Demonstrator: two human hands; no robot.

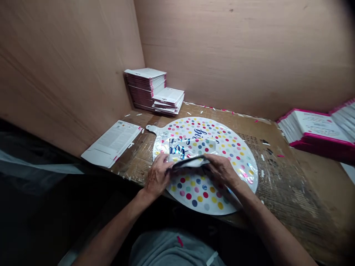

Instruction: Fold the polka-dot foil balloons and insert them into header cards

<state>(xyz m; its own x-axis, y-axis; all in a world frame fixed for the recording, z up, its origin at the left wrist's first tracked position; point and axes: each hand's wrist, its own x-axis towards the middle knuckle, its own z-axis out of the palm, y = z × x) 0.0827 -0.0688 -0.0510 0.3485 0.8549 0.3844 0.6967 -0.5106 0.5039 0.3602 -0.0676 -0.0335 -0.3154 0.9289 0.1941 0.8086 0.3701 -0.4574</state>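
A flat, round foil balloon [235, 149], white with coloured dots and dark blue lettering, lies on the cardboard-covered worktop. Its narrow tab points to the back left. Over the balloon's middle, a thin folded packet [191, 162] with a dark edge and a pale inner face is raised on edge. My left hand [159, 173] is closed on the packet's left end, and my right hand [222, 168] pinches its right end. Shiny clear plastic [206, 146] shows just behind the packet. The fingertips are partly hidden, and what is inside the packet cannot be made out.
Stacks of white cards with pink edges [146, 88] stand in the back left corner. One flat printed card [112, 144] lies at left. More pink-edged cards [318, 127] are at right. Wooden panels [235, 51] rise behind and left. Paper scraps dot the cardboard [288, 177].
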